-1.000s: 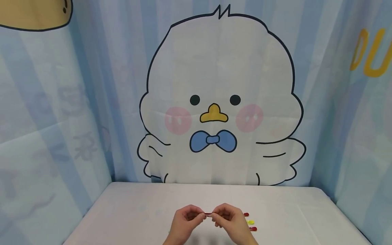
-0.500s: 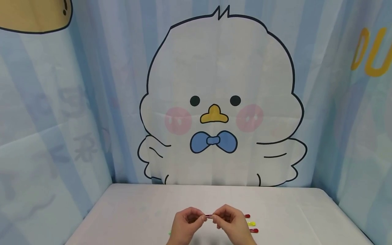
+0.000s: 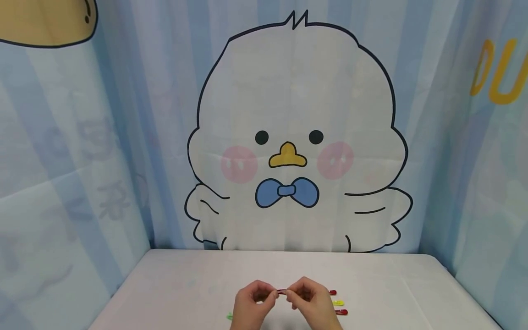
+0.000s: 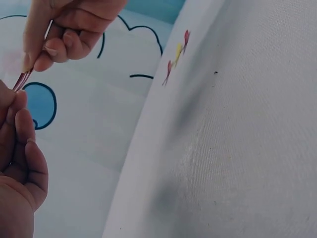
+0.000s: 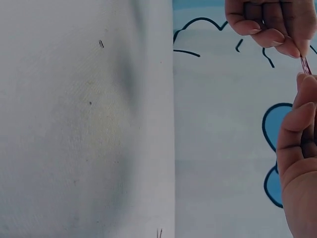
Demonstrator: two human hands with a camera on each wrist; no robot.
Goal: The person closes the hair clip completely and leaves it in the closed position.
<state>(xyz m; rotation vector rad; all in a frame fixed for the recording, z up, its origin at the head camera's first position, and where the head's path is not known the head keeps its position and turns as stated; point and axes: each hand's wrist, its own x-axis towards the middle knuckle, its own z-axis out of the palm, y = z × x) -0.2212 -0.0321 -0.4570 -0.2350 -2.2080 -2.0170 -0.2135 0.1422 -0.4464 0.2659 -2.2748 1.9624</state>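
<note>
A dark red snap hair clip [image 3: 282, 291] is held level above the table, between both hands. My left hand [image 3: 252, 302] pinches one end with thumb and fingertips, while my right hand [image 3: 311, 300] pinches the other. Only the short middle stretch of the clip [image 4: 22, 82] shows in the left wrist view; its ends are covered by fingers. In the right wrist view the same clip [image 5: 305, 64] spans the small gap between the hands. Beyond my right hand lie a red clip [image 3: 332, 292], a yellow clip [image 3: 338, 303] and another red clip [image 3: 341, 312], each partly hidden in the head view.
A green clip [image 3: 229, 316] peeks out left of my left wrist. The white-covered table [image 3: 185, 284] extends back to a striped blue cloth backdrop [image 3: 169, 137] with a cartoon bird, and more cloth hangs at both sides.
Both hands keep their pinch on the red clip and have hardly moved. The view has shifted slightly, and the green clip shows more beside my left wrist.
</note>
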